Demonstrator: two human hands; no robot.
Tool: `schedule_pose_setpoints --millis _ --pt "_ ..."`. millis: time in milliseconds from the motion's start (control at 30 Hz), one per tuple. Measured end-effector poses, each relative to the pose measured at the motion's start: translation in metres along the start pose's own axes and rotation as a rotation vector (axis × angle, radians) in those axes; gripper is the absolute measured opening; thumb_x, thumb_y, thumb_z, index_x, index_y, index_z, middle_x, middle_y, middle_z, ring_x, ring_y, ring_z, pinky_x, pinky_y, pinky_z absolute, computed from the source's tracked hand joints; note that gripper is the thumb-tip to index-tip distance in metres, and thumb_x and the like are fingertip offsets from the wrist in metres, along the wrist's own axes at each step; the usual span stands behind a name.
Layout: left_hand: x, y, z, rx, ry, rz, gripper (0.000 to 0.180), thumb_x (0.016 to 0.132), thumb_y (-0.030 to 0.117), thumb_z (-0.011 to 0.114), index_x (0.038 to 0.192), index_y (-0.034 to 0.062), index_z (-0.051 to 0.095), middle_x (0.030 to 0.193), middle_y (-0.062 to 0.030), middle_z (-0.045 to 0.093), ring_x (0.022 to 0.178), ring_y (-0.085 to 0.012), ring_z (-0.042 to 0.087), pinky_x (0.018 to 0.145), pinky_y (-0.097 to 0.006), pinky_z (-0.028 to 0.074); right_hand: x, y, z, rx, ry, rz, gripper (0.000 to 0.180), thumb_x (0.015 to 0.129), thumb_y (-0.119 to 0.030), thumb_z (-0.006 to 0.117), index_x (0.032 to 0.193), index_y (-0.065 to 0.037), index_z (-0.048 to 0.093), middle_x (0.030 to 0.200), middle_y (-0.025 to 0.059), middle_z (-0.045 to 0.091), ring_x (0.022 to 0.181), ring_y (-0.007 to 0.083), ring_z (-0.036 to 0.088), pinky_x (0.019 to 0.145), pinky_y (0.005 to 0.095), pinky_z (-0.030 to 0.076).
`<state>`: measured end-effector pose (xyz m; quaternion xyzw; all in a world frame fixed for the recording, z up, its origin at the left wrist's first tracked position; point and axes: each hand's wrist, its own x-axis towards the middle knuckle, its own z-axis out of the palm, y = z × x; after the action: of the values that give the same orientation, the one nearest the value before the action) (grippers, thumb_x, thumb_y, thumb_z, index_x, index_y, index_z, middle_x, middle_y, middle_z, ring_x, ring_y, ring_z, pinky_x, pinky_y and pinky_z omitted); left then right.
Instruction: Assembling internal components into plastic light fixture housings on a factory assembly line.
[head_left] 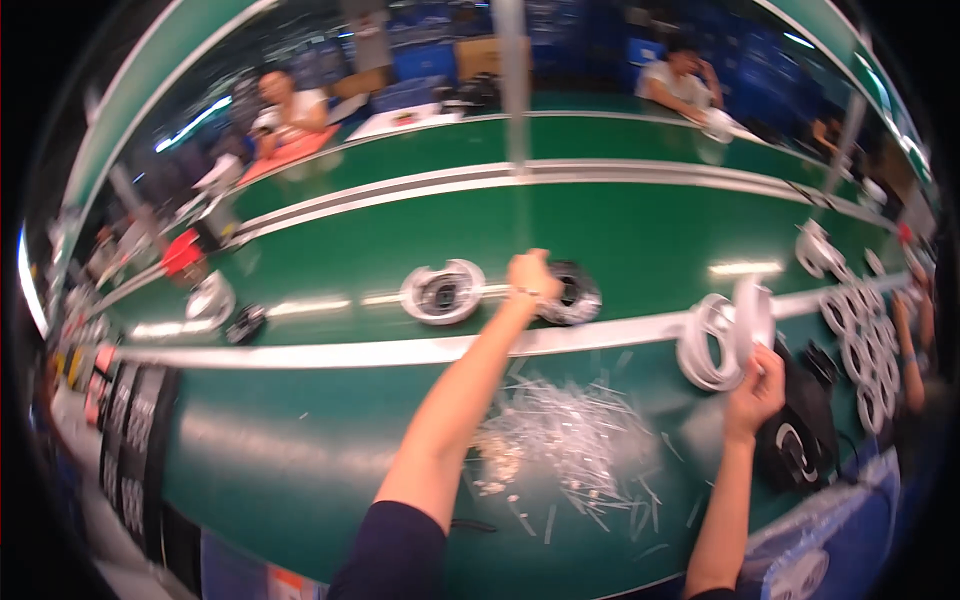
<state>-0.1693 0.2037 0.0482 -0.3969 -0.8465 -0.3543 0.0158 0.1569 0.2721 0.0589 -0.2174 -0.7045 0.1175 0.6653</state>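
My left hand [530,277] reaches over the white rail onto the green belt. Its fingers are closed on the near left edge of a round black part [577,296] with a hollow middle. To the left of it on the belt sits a white round housing [410,293] with a dark centre. My right hand [760,393] is raised at the right, pinching a white ring-shaped part [752,315] by its lower edge. Another white ring [690,350] is right beside that one, and whether my hand touches it too I cannot tell.
Clear thin strips [570,440] and small cream bits [495,455] are heaped on the near green table. Several white rings [860,350] lie in rows at the right, near a black bag [800,440]. A white rail [400,352] separates table and belt. People sit across the belt.
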Motion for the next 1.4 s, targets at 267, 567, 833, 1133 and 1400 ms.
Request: schedule_pose_setpoints --millis 267,567,833,1133,1400 --pt "-0.117 -0.039 -0.106 -0.705 0.002 -0.121 0.033 0.072 0.002 0.06 0.103 0.0014 0.047 0.095 -0.0074 0.055 0.086 -0.0164 0.054 0.071 -0.029 0.047 -0.018 0.054 -0.028 -0.011 -0.106 0.009 0.017 0.088 -0.005 0.043 0.1 0.004 0.052 0.097 0.0082 0.053 0.089 0.0154 0.05 0.08 0.0245 0.04" --pt "-0.266 -0.12 -0.176 -1.312 0.236 -0.505 0.034 0.085 0.005 0.048 0.115 0.0067 0.032 0.098 -0.0065 0.055 0.082 -0.0115 0.056 0.065 -0.026 0.049 -0.073 -0.155 0.034 0.539 -0.663 -0.416 0.018 0.081 -0.013 0.052 0.071 0.001 0.049 0.07 0.015 0.052 0.067 0.0273 0.052 0.06 0.0355 0.043" --pt "-0.265 -0.145 -0.185 -1.305 0.518 -0.462 0.036 0.084 0.002 0.047 0.115 0.0008 0.028 0.099 -0.0111 0.055 0.086 -0.0121 0.054 0.073 -0.023 0.046 -0.115 -0.258 0.031 0.691 -1.315 -0.576 0.016 0.067 0.001 0.06 0.081 -0.002 0.053 0.077 0.0136 0.055 0.069 0.0309 0.054 0.063 0.0374 0.044" --pt "-0.273 -0.142 -0.173 -1.255 0.464 -0.379 0.035 0.084 0.002 0.047 0.114 0.0014 0.029 0.099 -0.01 0.055 0.087 -0.011 0.054 0.076 -0.023 0.045 -0.098 -0.302 0.054 0.201 -1.403 -0.36 0.09 0.045 -0.033 0.079 0.119 -0.003 0.038 0.134 0.0253 0.021 0.122 0.044 0.019 0.099 0.0487 0.019" --pt "-0.269 -0.139 -0.162 -1.179 0.5 -0.392 0.04 0.08 0.002 0.051 0.114 0.0003 0.029 0.099 -0.0117 0.052 0.085 -0.0137 0.053 0.073 -0.024 0.045 -0.114 -0.273 0.074 0.212 -1.626 -0.167 0.123 0.026 -0.061 0.076 0.123 0.002 0.033 0.133 0.032 0.014 0.124 0.0471 0.012 0.096 0.0592 0.008"
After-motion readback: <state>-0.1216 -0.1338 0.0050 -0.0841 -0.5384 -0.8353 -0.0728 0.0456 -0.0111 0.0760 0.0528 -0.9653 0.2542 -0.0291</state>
